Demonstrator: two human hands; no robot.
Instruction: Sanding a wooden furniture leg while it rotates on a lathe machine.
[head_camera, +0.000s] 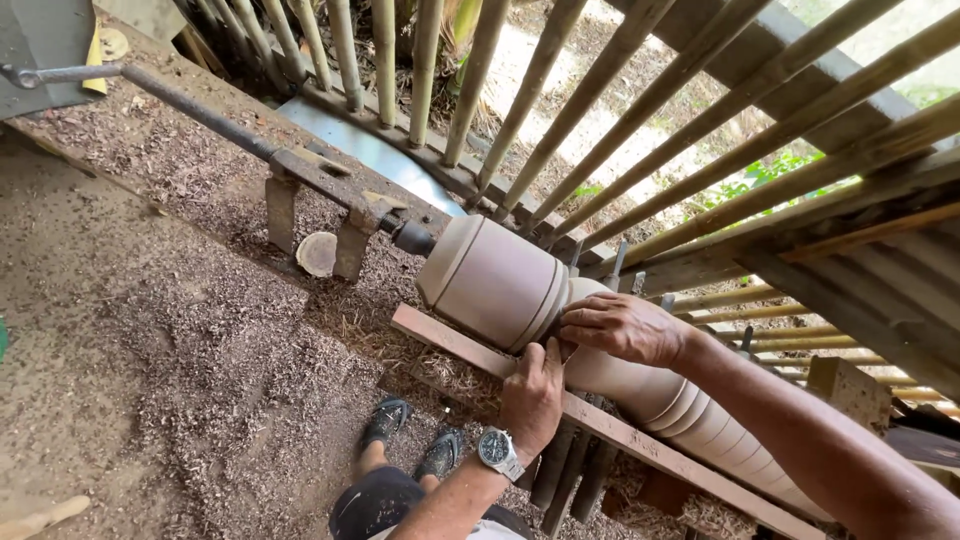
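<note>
1. here, a long turned wooden piece (500, 285) lies level on a lathe, its end held by a metal shaft (200, 110).
2. the left hand (533, 395), with a wristwatch (497, 452), rests on a wooden rail (450, 342); whether its grip holds anything cannot be told.
3. the right hand (622, 327) lies flat and open on the wood's groove.
4. below, wood shavings (190, 330) cover the floor.

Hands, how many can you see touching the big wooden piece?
2. The left hand grips low at the groove of the turned wooden piece, watch on its wrist; the right hand rests on top beside it. None seem hidden.
</note>
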